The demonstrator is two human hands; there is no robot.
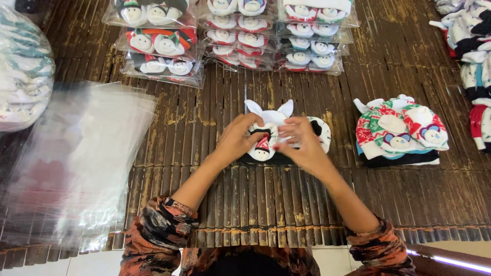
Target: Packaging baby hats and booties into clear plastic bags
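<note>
Both hands are pressing a white animal-face sock pair [267,134] flat at mid bench [388,199]: left hand [236,139] and right hand [302,140] fingers are closing on its edges. The pair may be slipping out of line if the grip is loosening (slatted surface). Counting: one loose sock stack [400,132], three columns of bagged packs [240,38], one heap of clear bags [76,153].
</note>
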